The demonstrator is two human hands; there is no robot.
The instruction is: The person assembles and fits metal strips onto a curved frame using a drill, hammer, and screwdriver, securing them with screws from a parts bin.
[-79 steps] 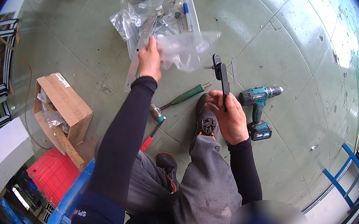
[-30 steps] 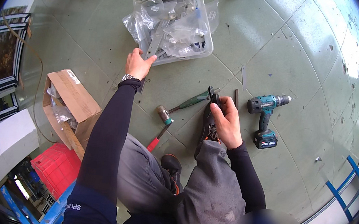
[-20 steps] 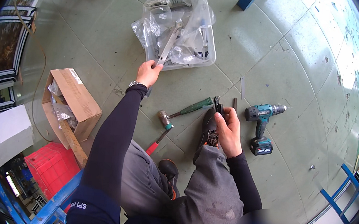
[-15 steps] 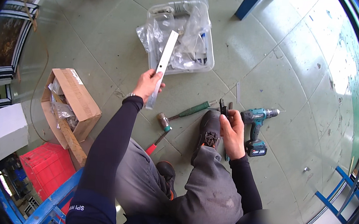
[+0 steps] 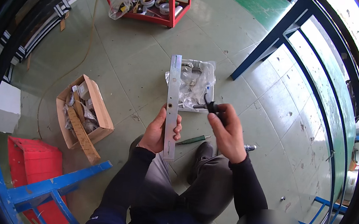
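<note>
Gonna use the plastic tub (image 5: 190,110) with the clear bags (image 5: 198,81) in it as the landmark here: the left hand (image 5: 157,131) is on the near side of it, grasping a long flat metal strip (image 5: 173,96) by its lower part, thumb on one side and fingers wrapped round the other. The upper half of that strip covers the tub's left edge from this angle, and you can see a dark hole around its middle plus slots toward the ends. The right hand (image 5: 228,134) is off the tub's near right corner and has a black handle-like piece (image 5: 215,108) pinched between thumb and fingers, with a thin rod (image 5: 199,106) poking left across that same corner. A green-handled tool (image 5: 192,140) lies on the near side of the tub. Left of the tub there's an open cardboard box (image 5: 106,108) with a wooden strip (image 5: 81,134) sticking out, and further left and nearer, a red crate (image 5: 37,158). A red trolley (image 5: 172,6) with tape rolls (image 5: 164,8) stands well beyond the tub, and a dark blue metal frame (image 5: 262,50) rises to its right
</note>
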